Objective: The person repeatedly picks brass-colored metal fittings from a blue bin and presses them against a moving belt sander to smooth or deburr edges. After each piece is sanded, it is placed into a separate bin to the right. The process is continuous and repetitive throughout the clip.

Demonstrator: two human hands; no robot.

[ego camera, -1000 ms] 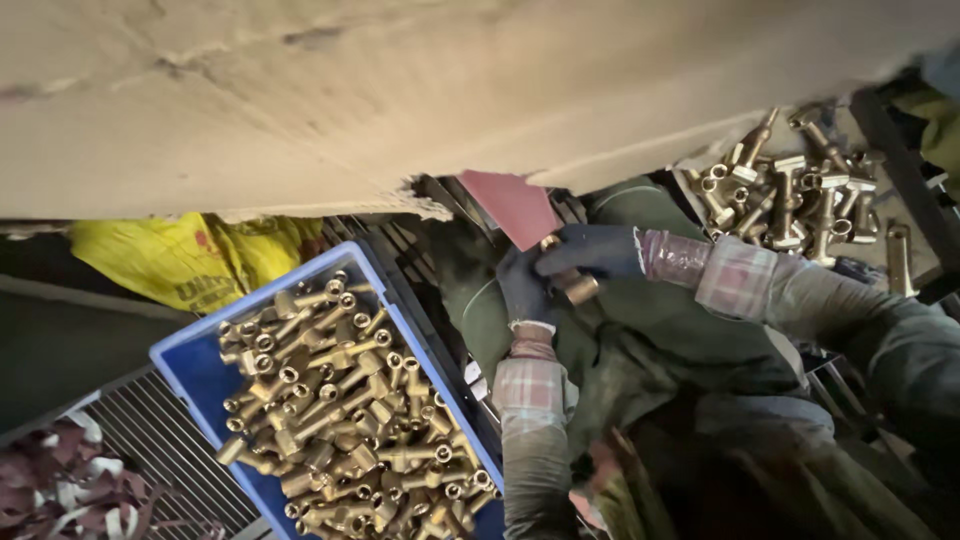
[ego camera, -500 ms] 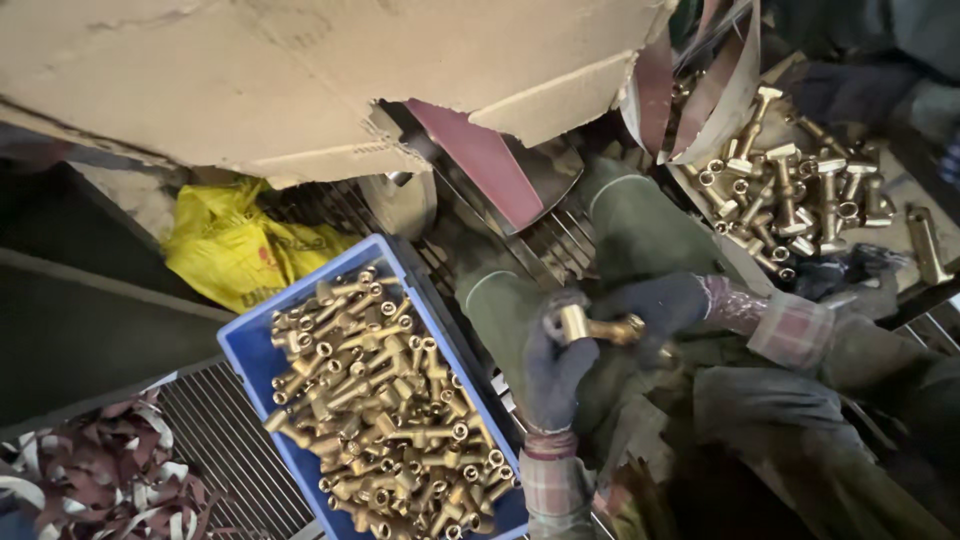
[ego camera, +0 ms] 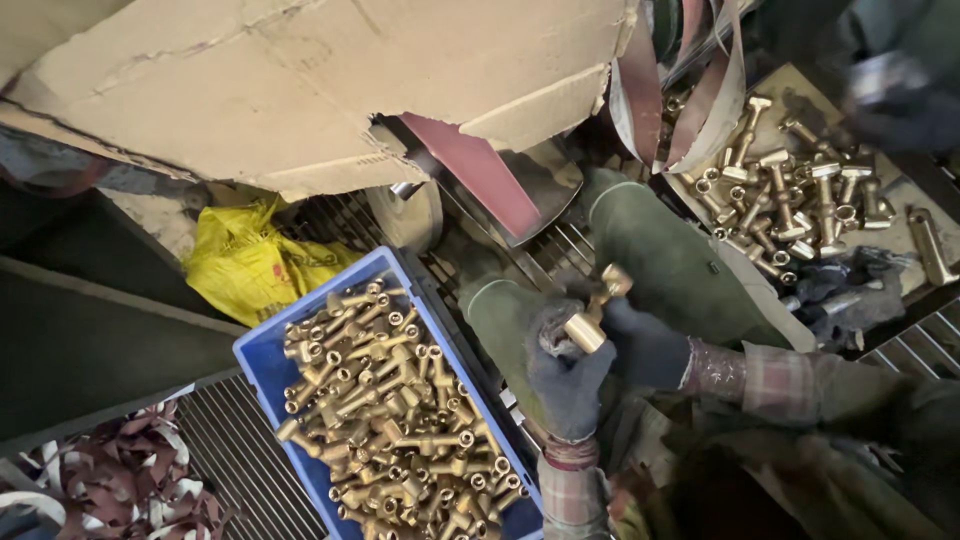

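Both my hands wear dark gloves and hold one brass fitting between them. My left hand grips its lower end from below. My right hand closes on it from the right. The fitting sits just below the reddish sanding belt of a belt grinder. A blue crate full of several brass fittings lies to the left of my hands. A second pile of brass fittings rests on a tray at the upper right.
A large cardboard sheet hangs over the top of the grinder. A yellow plastic bag lies left of the crate. Used sanding belts are heaped at the lower left. Green padded covers lie over my knees.
The view has tilted down and closer. My hands have lowered a little with the brass fitting, which now points its round end up toward the belt.
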